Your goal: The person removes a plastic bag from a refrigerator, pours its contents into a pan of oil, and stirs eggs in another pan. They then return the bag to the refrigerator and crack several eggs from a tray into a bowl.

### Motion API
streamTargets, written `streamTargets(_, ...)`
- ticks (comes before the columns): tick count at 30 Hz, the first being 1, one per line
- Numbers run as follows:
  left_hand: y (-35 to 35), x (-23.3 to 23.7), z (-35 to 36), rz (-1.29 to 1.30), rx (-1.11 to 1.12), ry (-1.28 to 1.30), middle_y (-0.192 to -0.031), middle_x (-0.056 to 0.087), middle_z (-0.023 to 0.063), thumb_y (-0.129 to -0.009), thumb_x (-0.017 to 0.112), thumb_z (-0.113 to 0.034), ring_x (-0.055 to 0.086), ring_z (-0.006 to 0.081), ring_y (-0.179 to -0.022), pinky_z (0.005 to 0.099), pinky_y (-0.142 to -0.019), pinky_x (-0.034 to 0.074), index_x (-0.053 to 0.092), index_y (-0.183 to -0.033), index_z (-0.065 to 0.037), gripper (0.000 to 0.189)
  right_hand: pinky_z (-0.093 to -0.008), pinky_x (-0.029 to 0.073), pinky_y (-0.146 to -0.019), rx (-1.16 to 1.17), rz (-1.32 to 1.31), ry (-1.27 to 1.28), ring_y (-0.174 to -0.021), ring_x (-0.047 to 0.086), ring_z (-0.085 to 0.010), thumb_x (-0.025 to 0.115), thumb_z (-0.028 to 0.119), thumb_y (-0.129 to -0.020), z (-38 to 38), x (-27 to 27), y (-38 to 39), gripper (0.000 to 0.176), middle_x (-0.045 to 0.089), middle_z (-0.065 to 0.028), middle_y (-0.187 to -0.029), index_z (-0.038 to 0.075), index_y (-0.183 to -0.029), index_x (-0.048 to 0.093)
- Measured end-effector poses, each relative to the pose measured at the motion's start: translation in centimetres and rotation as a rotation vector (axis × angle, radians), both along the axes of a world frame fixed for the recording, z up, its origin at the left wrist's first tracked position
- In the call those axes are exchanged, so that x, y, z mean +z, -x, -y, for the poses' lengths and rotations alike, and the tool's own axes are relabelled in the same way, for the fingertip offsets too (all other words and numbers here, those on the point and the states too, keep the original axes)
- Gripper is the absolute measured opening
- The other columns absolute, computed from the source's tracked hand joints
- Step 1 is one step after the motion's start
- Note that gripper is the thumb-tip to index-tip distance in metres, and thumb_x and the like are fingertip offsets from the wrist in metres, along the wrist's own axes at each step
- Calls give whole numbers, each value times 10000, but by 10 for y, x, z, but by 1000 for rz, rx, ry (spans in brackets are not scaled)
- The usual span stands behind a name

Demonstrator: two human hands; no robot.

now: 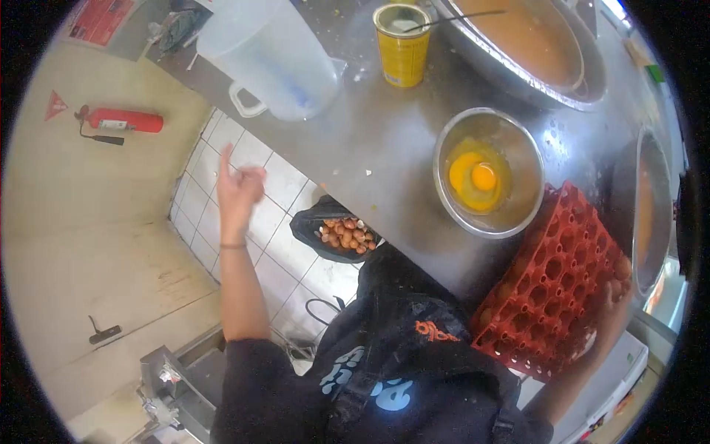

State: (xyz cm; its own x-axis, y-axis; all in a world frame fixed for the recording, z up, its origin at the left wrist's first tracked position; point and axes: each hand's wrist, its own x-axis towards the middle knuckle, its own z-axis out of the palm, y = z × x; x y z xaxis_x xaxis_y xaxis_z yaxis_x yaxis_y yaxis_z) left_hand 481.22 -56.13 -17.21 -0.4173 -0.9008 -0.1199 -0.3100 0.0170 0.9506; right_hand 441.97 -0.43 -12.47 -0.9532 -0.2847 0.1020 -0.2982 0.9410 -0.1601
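My left hand is raised over the tiled floor, left of the steel counter, index finger stretched out, other fingers loosely curled, nothing in it. My right hand lies on the right corner of a stack of red egg trays, next to a brown egg; whether it grips anything is unclear. A steel bowl beside the trays holds cracked egg with a yolk.
On the counter stand a clear plastic jug, a yellow can with a spoon in it, a big steel basin of orange liquid, and another steel bowl at the right. A black bag of eggshells and a red fire extinguisher are on the floor.
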Motion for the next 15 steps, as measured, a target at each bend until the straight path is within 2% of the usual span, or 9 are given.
streamTargets(1, 13, 14, 13, -147, 37, -56, -804, 587, 105, -796, 568, -125, 517, 145, -543, 220, -431, 399, 304, -1297, -149, 567, -350, 379, -869, -59, 44, 7, -1004, 497, -293, 576, 214, -832, 2, 5, -1, 437, 476, -178, -1119, 2, -1167, 393)
streamTargets(4, 43, 42, 49, -476, 47, -540, -802, 586, 109, -822, 548, -293, 524, 176, -542, 227, -404, 395, 395, -1167, -198, 389, -351, 383, -866, -112, 87, 84, -1008, 496, -286, 582, 209, -824, 13, 12, -8, 428, 489, -170, -1104, 21, -1162, 401)
streamTargets(7, 57, 23, 91, -612, 21, -699, -783, 580, 107, -825, 506, -432, 531, 202, -543, 241, -381, 395, 446, -978, -216, 271, -354, 385, -864, -117, 19, 77, -994, 506, -280, 590, 196, -812, 23, 14, -17, 423, 499, -167, -1089, 36, -1158, 407)
streamTargets(10, 62, 23, 100, -603, 121, -791, -744, 567, 100, -829, 485, -455, 532, 206, -546, 238, -361, 386, 455, -889, -178, 285, -355, 385, -867, -93, 12, 113, -987, 512, -280, 591, 183, -809, 20, 14, -19, 429, 507, -170, -1080, 25, -1163, 407)
streamTargets(11, 65, 25, 94, -513, 107, -743, -709, 553, 93, -841, 456, -462, 529, 200, -536, 226, -349, 374, 476, -881, -165, 301, -352, 384, -870, -71, -15, 128, -986, 512, -281, 593, 177, -806, 18, 12, -18, 431, 511, -171, -1074, 22, -1163, 408)
streamTargets(15, 61, 26, 71, -530, 146, -592, -682, 550, 92, -850, 447, -455, 510, 178, -501, 221, -350, 362, 474, -902, -116, 344, -341, 381, -880, -43, -33, 149, -985, 514, -277, 602, 153, -797, 17, 11, -19, 427, 524, -168, -1056, 10, -1155, 420)
